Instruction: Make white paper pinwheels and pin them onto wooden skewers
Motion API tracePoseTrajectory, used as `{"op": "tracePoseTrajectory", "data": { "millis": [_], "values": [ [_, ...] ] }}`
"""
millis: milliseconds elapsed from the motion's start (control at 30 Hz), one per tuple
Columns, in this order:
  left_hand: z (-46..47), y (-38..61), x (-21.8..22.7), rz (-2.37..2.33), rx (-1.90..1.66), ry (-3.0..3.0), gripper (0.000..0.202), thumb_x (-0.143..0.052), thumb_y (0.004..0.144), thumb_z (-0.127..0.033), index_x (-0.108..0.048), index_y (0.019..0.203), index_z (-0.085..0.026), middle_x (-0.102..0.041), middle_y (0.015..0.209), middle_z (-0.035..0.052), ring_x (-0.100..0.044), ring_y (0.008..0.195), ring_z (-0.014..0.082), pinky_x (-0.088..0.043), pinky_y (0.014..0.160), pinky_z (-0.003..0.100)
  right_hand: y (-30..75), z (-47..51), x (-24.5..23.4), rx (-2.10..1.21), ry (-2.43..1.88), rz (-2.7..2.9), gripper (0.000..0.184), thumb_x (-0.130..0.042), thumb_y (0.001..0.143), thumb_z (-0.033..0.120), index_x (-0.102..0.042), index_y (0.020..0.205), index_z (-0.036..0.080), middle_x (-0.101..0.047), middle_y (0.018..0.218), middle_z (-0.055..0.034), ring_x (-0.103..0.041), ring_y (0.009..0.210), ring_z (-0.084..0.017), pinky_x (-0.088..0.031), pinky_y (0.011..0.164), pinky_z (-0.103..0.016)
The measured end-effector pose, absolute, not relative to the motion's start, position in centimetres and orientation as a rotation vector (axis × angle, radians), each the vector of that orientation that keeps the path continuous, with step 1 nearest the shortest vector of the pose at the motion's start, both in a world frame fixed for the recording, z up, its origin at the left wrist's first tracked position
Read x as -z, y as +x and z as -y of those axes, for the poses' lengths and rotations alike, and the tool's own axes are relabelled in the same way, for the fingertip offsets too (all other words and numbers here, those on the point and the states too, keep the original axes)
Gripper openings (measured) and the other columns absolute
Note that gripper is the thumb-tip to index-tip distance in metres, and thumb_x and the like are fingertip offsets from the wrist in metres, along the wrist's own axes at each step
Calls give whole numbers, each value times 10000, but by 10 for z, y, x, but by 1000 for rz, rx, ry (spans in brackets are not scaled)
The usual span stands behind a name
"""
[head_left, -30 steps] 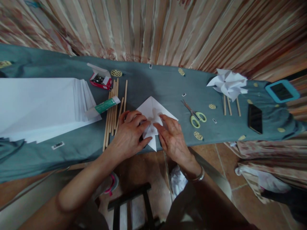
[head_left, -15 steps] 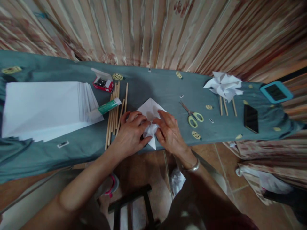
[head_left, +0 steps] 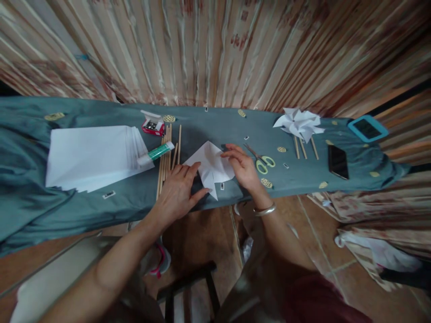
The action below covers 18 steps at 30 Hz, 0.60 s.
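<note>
While the left hand (head_left: 177, 193) rests with its thumb spread well apart from its fingers, the fingertips lie on the left part of a folded white paper (head_left: 215, 162) and the thumb reaches its lower point. The right hand (head_left: 245, 171) extends its loosely curved fingers over the paper's right side; whether they pinch it cannot be told. The paper lies between the two hands near the front edge of a green-blue cloth (head_left: 220, 128) patterned with yellow pineapples. A silvery bracelet (head_left: 265, 210) encircles the right wrist. Just beyond the left hand, wooden sticks (head_left: 164, 166) lie roughly side by side, crossed by a green tube (head_left: 160, 151) whose left end overlaps a stack of white sheets (head_left: 89, 154). An open red box (head_left: 153, 124) with dark contents stands behind the tube. Near the right hand, scissors (head_left: 261, 164) with pale green handles lie with blades nearly together. Farther right are white paper pinwheels (head_left: 299, 123) with stick handles, a dark phone (head_left: 338, 161) and a blue-framed device (head_left: 368, 128). Pleated curtains (head_left: 202, 54) hang behind.
</note>
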State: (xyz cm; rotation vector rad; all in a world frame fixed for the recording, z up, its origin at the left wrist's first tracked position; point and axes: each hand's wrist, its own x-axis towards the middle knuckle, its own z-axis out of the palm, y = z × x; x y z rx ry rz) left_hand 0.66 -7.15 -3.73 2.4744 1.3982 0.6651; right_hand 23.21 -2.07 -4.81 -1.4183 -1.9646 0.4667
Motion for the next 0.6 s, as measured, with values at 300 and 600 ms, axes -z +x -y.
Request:
{"op": "tracePoseTrajectory", "data": {
  "millis": [300,600],
  "values": [
    [63,14,47,-1451,-643,2357,737,-575,872,-341,-257,1479,-66,-663,951,112,-603,956,289,-477,916,484,245,29,53,-327,-1571,1994,417,-408,892,222,-637,1219,99,-686,1233,-155,-622,1145,-269,-452,1038,-436],
    [30,-2,45,-1532,-744,2128,748,-555,780,-143,-300,1483,-157,-693,947,46,-643,887,218,-511,877,392,255,60,23,-608,-1689,2164,256,-479,886,201,-725,955,204,-769,840,-33,-693,715,-189,-507,739,-297]
  ]
}}
